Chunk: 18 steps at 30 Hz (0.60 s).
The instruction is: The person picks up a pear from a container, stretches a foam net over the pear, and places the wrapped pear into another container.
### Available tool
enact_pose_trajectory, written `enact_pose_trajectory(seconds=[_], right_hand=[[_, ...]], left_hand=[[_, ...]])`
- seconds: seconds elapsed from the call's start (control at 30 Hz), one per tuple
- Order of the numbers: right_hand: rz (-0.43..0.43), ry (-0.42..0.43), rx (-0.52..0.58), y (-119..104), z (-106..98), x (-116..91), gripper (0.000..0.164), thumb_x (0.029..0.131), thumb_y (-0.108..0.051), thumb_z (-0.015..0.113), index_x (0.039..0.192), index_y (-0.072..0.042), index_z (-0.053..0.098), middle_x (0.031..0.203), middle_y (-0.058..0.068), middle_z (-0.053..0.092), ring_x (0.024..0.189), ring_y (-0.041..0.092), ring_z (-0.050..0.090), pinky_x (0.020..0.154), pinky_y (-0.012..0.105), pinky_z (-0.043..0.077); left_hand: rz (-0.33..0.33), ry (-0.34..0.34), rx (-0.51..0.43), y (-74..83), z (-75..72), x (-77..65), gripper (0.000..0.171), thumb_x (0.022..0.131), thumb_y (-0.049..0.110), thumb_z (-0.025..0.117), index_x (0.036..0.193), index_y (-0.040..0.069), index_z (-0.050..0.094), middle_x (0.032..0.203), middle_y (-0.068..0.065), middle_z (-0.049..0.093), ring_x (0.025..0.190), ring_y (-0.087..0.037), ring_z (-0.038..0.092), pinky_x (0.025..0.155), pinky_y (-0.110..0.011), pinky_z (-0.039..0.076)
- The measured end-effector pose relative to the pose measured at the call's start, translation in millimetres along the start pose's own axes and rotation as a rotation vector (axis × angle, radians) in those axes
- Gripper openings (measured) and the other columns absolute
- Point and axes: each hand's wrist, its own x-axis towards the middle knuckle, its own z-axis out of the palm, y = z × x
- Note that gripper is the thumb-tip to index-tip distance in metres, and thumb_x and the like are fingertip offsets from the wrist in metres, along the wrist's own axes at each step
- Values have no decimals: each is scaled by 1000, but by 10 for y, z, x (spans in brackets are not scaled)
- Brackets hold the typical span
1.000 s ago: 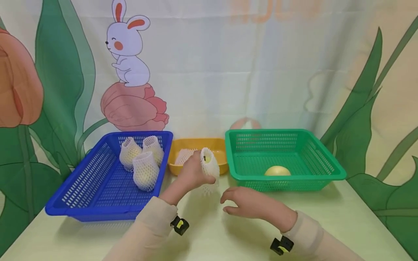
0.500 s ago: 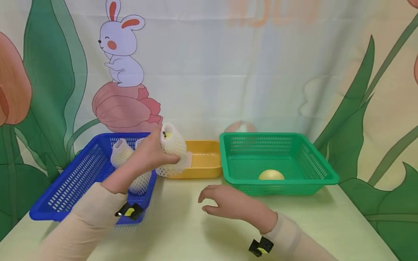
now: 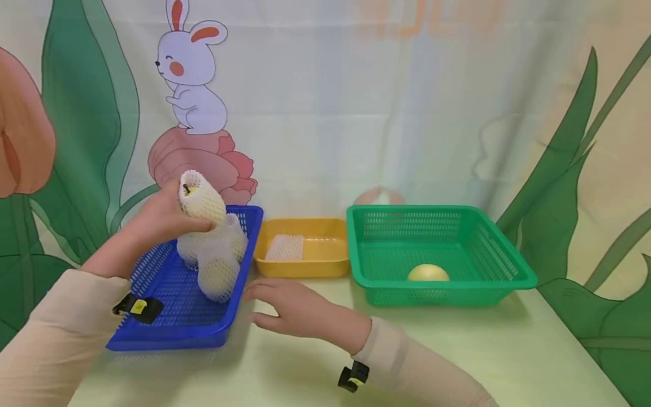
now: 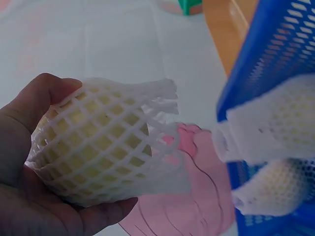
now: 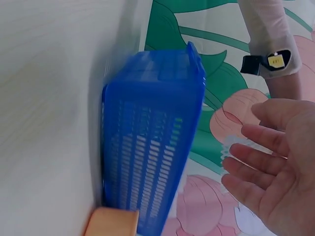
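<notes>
In the head view my left hand (image 3: 157,217) grips a pale yellow pear (image 3: 203,200) in a white foam net, its dark stem showing at the net's open top. It holds the pear above the blue basket (image 3: 173,308). The left wrist view shows the fingers and thumb wrapped round the netted pear (image 4: 98,142). Several other netted pears (image 3: 218,277) stand in that basket, partly covered by the held one. My right hand (image 3: 300,308) hovers beside the basket's right side, its fingers relaxed and holding nothing; in the right wrist view the hand (image 5: 280,162) is likewise unoccupied.
A yellow tray (image 3: 325,249) with a flat foam net (image 3: 286,249) stands between the baskets. To the right is a green basket (image 3: 407,251) holding one bare yellow pear (image 3: 428,273). A printed curtain (image 3: 315,113) hangs behind the table (image 3: 305,373).
My left hand has carried the netted pear from in front of the yellow tray leftward, up and over the blue basket. My right hand has followed leftward towards the basket's side.
</notes>
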Motion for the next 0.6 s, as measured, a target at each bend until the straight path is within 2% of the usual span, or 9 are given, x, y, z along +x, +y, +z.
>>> enact_pose_trajectory(seconds=[0.1, 0.27, 0.37, 0.47, 0.6], right_hand=[[-22, -14, -18, -44, 53, 112, 33, 103, -27, 61, 132, -12, 66, 137, 1, 67, 132, 14, 60, 114, 21, 45], [-47, -30, -52, -138, 110, 249, 31, 103, -29, 61, 130, -13, 67, 133, -1, 69, 128, 11, 62, 111, 17, 45], [-59, -29, -51, -177, 116, 283, 31, 103, -28, 62, 129, -11, 68, 131, -1, 70, 126, 11, 64, 111, 16, 46], [-78, -21, -48, -198, 130, 306, 31, 102, -27, 63, 127, -10, 68, 129, 0, 71, 124, 12, 64, 110, 16, 46], [-87, -19, -49, -204, 168, 323, 29, 102, -27, 64, 125, -10, 69, 127, 0, 72, 122, 12, 65, 109, 15, 47]], left_hand=[[-24, -11, 0, -194, -26, 33, 87, 83, 23, 81, 145, -10, 29, 125, -32, 53, 107, -46, 57, 82, -50, 56], [-27, -2, -2, -530, -53, 64, 79, 83, 19, 82, 139, -12, 36, 121, -32, 55, 101, -42, 60, 75, -41, 55], [-48, -7, -6, -671, -33, 78, 81, 84, 19, 81, 139, -15, 33, 120, -35, 53, 100, -43, 60, 74, -42, 56], [-67, 17, 16, -787, 9, 85, 83, 82, 20, 82, 138, -17, 33, 118, -34, 52, 97, -43, 58, 72, -42, 55], [-95, 23, 40, -934, 98, 112, 78, 80, 21, 84, 131, -16, 39, 112, -33, 55, 90, -39, 60, 67, -38, 53]])
